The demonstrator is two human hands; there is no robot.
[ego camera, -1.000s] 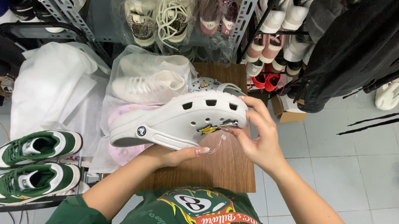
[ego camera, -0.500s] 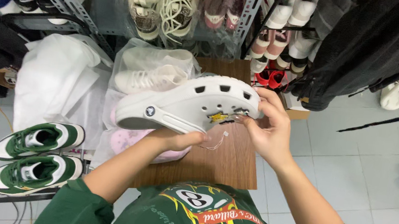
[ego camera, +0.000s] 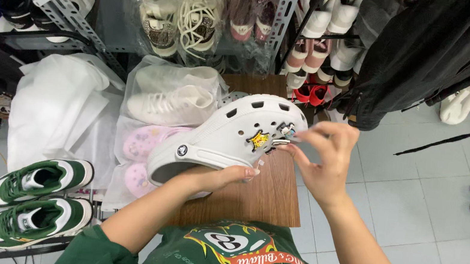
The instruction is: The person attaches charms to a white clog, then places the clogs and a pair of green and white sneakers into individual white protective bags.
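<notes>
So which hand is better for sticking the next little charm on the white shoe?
Probably the right hand: its fingertips are already at the charms on the white clog. The left hand is busy cradling the clog underneath.

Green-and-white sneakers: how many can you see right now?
2. Both lie on the floor at lower left, side by side: one sneaker farther from the person, the other sneaker nearer. More may be hidden off-frame.

Left of the wooden tabletop (ego camera: 265,199) there's a pair of green-and-white sneakers (ego camera: 35,199) on the floor, bagged white sneakers (ego camera: 173,96) plus pink clogs (ego camera: 141,153) on its left side, black clothes (ego camera: 439,50) hanging off to its right.
</notes>
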